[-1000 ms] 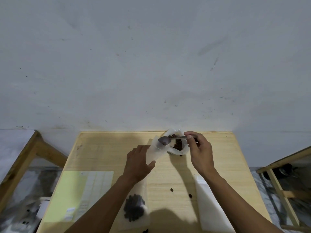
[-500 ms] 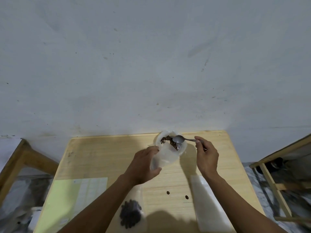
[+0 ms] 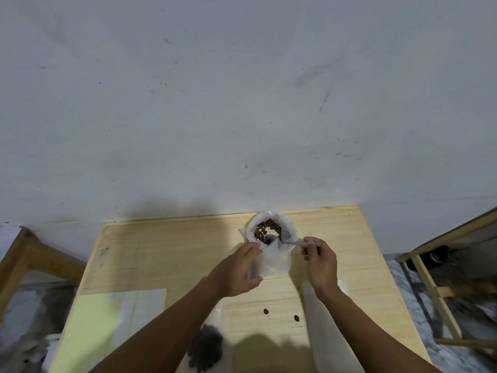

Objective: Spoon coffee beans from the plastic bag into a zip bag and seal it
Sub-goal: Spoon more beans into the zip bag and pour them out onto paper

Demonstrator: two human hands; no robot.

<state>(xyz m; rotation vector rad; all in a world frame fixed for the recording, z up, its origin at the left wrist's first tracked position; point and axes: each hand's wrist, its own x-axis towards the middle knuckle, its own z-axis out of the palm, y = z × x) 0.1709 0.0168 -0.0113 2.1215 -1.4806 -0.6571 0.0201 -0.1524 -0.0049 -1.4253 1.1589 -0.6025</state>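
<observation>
Where arms cross, beans [image 3: 205,348] half-hidden

The desk [image 3: 166,251] is pale, unvarnished-looking wood with a fine straight grain and a matt face. The plastic bag [image 3: 271,261] is thin, milky, translucent film, softly creased. The coffee beans [image 3: 267,229] inside it are dark brown with a dull sheen. The spoon [image 3: 291,241] is grey metal, faintly shiny. A zip bag [image 3: 207,343] of clear plastic lies near the front edge. The wall [image 3: 242,103] behind is matt, scuffed white paint.
</observation>
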